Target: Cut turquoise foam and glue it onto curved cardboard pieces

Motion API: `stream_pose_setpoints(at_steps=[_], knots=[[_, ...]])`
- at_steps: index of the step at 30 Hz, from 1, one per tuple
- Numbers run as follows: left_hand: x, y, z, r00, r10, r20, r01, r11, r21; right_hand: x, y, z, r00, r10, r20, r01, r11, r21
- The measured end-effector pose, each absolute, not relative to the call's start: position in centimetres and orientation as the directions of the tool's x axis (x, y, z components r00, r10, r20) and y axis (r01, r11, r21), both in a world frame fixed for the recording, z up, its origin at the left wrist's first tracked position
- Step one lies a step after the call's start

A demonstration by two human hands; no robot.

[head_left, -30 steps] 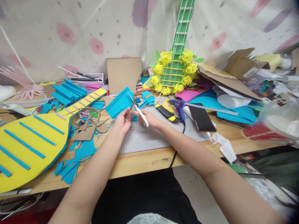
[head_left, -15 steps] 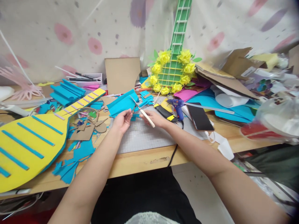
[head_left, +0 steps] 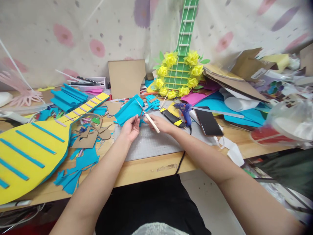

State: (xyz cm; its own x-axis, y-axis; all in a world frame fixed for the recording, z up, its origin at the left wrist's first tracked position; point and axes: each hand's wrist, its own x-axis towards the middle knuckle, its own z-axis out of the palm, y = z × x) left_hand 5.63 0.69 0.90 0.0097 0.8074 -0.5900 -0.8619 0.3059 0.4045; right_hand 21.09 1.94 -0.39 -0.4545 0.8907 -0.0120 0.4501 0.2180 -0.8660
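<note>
My left hand [head_left: 131,128] has its fingers closed on the lower edge of a blue paper sheet [head_left: 129,109], which tilts up with a fold along it. To its right, my right hand [head_left: 160,124] grips a pair of scissors [head_left: 152,122] with pale handles. Their thin metal blades point up and left, against the right edge of the sheet. Part of the scissors is hidden behind my fingers. Beneath both hands lies a grey cutting mat [head_left: 151,145]. Blue strips [head_left: 153,101] rest just beyond the blades.
A yellow guitar-shaped piece [head_left: 31,147] lies left, near blue scraps [head_left: 84,160] and cardboard bits [head_left: 85,139]. At the back stands a green guitar model [head_left: 180,76] with yellow flowers. A purple glue gun [head_left: 185,112], a phone [head_left: 208,120] and a plastic-covered bucket [head_left: 276,135] are to the right.
The blue sheet has tilted and shifted slightly to the right beside the scissor blades. Both hands keep their hold, and the whole view has moved a little.
</note>
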Motion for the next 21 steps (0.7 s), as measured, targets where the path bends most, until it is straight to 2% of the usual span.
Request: stream_pose_setpoints(at_steps=[12,21], knots=[[4.87,0.84,1.45,0.027,0.810,-0.586,-0.830,0.344,0.438,21.55,2.41,0.23,-0.496,0.868,-0.022,0.519,0.276,-0.809],[4.86,0.90,1.31,0.012,0.804,-0.595,-0.827,0.342,0.446,22.06,2.77,0.07,-0.523,0.851,-0.037,0.470,0.252,-0.846]])
